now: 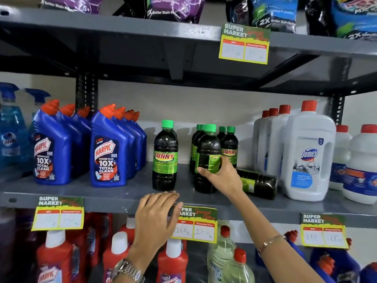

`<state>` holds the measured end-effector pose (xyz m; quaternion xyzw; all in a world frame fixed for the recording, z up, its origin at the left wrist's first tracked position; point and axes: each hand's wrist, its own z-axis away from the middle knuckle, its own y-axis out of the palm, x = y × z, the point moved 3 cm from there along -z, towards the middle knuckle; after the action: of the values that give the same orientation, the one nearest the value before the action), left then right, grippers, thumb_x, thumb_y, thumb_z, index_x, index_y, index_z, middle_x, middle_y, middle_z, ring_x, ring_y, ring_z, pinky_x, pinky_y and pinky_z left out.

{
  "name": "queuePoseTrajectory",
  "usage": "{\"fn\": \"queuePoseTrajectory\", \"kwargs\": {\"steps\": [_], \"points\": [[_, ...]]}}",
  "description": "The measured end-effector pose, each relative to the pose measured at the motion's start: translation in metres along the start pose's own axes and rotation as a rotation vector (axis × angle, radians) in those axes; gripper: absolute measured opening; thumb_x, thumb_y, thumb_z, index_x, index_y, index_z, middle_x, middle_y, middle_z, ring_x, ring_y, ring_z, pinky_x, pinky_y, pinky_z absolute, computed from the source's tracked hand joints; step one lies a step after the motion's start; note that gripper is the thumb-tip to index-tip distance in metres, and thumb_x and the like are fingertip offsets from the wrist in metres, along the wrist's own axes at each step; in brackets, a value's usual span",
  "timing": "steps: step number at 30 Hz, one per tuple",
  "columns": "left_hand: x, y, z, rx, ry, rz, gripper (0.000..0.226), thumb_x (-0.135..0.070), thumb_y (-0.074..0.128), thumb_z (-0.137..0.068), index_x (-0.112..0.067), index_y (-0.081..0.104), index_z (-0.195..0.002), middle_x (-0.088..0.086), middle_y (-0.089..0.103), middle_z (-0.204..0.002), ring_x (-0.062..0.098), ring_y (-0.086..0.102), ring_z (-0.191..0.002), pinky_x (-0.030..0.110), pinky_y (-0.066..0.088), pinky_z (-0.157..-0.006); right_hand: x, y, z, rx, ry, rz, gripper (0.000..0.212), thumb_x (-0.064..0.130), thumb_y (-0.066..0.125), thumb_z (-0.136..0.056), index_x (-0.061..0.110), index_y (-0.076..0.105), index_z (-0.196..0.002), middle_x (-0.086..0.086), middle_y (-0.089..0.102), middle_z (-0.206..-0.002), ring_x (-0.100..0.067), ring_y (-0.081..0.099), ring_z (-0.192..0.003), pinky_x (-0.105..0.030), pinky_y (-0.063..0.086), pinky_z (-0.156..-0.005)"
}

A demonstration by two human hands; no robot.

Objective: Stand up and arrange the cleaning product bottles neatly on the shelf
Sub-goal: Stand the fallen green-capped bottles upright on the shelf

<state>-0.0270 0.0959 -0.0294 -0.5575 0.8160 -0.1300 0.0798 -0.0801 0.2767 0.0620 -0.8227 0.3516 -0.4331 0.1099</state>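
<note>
Dark Sunny bottles with green caps stand on the middle shelf (126, 190). One stands alone (165, 158). A cluster stands to its right, and my right hand (222, 176) grips the front upright bottle (207, 152) of that cluster around its lower half. Another Sunny bottle (260, 185) lies on its side just right of my wrist, against a white Domex jug (310, 158). My left hand (157, 215) is curled over the shelf's front edge. Something dark shows between its thumb and fingers; what it is stays hidden.
Blue Harpic bottles (106, 154) stand in rows to the left, with blue spray bottles (10, 131) beyond them. More white jugs (361, 166) fill the right. Red and clear bottles (173, 262) sit on the shelf below. Detergent pouches line the top shelf. Price tags (194, 225) hang from the edges.
</note>
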Motion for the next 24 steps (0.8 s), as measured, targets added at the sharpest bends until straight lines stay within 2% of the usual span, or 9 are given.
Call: {"fn": "queuePoseTrajectory", "kwargs": {"steps": [3, 6, 9, 11, 15, 18, 21, 23, 24], "points": [[0.0, -0.001, -0.001, -0.009, 0.007, 0.003, 0.045, -0.042, 0.034, -0.096, -0.018, 0.072, -0.096, -0.007, 0.072, -0.097, 0.008, 0.064, -0.089, 0.025, 0.037, -0.085, 0.014, -0.025, -0.016, -0.165, -0.05, -0.207, 0.085, 0.049, 0.075, -0.067, 0.017, 0.037, -0.136, -0.004, 0.051, -0.134, -0.021, 0.053, -0.117, -0.037, 0.048, -0.09], [0.0, -0.002, -0.001, -0.016, 0.011, 0.01, 0.046, -0.043, 0.033, -0.096, -0.018, 0.072, -0.096, -0.007, 0.072, -0.097, 0.008, 0.064, -0.088, 0.023, 0.035, -0.085, 0.024, -0.031, -0.044, 0.08, 0.025, -0.577, 0.084, 0.033, 0.075, -0.073, 0.017, 0.031, -0.142, -0.01, 0.044, -0.141, -0.023, 0.047, -0.125, -0.033, 0.041, -0.096], [0.0, -0.004, -0.002, -0.006, 0.001, 0.026, 0.046, -0.043, 0.033, -0.096, -0.018, 0.072, -0.096, -0.008, 0.072, -0.097, 0.007, 0.064, -0.089, 0.023, 0.034, -0.086, 0.028, -0.025, -0.056, 0.28, 0.057, -0.622, 0.067, 0.014, 0.062, -0.082, 0.014, 0.032, -0.143, -0.008, 0.048, -0.136, -0.021, 0.048, -0.118, -0.033, 0.039, -0.093], [0.0, -0.004, -0.001, -0.004, -0.002, 0.029, 0.047, -0.044, 0.032, -0.096, -0.019, 0.072, -0.096, -0.008, 0.072, -0.097, 0.006, 0.063, -0.089, 0.022, 0.034, -0.087, 0.027, -0.026, -0.055, 0.343, 0.045, -0.605, 0.06, 0.009, 0.06, -0.083, 0.012, 0.037, -0.14, -0.002, 0.051, -0.127, -0.017, 0.05, -0.111, -0.028, 0.04, -0.084], [0.001, -0.002, -0.001, -0.006, 0.001, 0.02, 0.047, -0.044, 0.031, -0.096, -0.02, 0.072, -0.096, -0.009, 0.072, -0.097, 0.006, 0.063, -0.089, 0.023, 0.034, -0.086, 0.024, -0.029, -0.06, 0.309, 0.029, -0.538, 0.059, 0.013, 0.071, -0.077, 0.012, 0.046, -0.131, -0.003, 0.054, -0.12, -0.009, 0.055, -0.096, -0.022, 0.04, -0.071], [0.002, -0.001, 0.0, -0.01, -0.003, 0.026, 0.047, -0.044, 0.032, -0.096, -0.02, 0.072, -0.095, -0.009, 0.072, -0.097, 0.006, 0.063, -0.089, 0.024, 0.034, -0.086, 0.026, -0.026, -0.064, 0.163, -0.012, -0.355, 0.07, 0.026, 0.084, -0.063, 0.01, 0.048, -0.122, -0.004, 0.053, -0.113, -0.018, 0.053, -0.105, -0.027, 0.044, -0.086], [0.002, -0.002, -0.001, -0.009, 0.007, 0.023, 0.046, -0.044, 0.033, -0.095, -0.02, 0.072, -0.096, -0.009, 0.072, -0.098, 0.006, 0.063, -0.09, 0.024, 0.034, -0.087, 0.028, -0.027, -0.068, 0.129, -0.045, -0.134, 0.094, 0.051, 0.083, -0.051, 0.012, 0.042, -0.127, -0.008, 0.051, -0.124, -0.023, 0.049, -0.116, -0.039, 0.043, -0.1], [0.003, -0.002, -0.001, -0.002, 0.01, 0.023, 0.047, -0.044, 0.032, -0.096, -0.02, 0.072, -0.097, -0.009, 0.071, -0.099, 0.006, 0.063, -0.09, 0.024, 0.035, -0.087, 0.028, -0.029, -0.071, 0.197, -0.013, -0.189, 0.099, 0.058, 0.077, -0.055, 0.014, 0.037, -0.134, -0.009, 0.047, -0.133, -0.024, 0.046, -0.121, -0.039, 0.041, -0.102], [0.003, -0.002, -0.001, 0.002, 0.007, 0.025, 0.047, -0.044, 0.032, -0.096, -0.02, 0.071, -0.098, -0.009, 0.071, -0.099, 0.006, 0.063, -0.091, 0.025, 0.035, -0.087, 0.03, -0.032, -0.071, 0.23, 0.035, -0.323, 0.09, 0.051, 0.075, -0.062, 0.014, 0.037, -0.135, -0.011, 0.048, -0.135, -0.023, 0.048, -0.118, -0.035, 0.041, -0.098]]}}
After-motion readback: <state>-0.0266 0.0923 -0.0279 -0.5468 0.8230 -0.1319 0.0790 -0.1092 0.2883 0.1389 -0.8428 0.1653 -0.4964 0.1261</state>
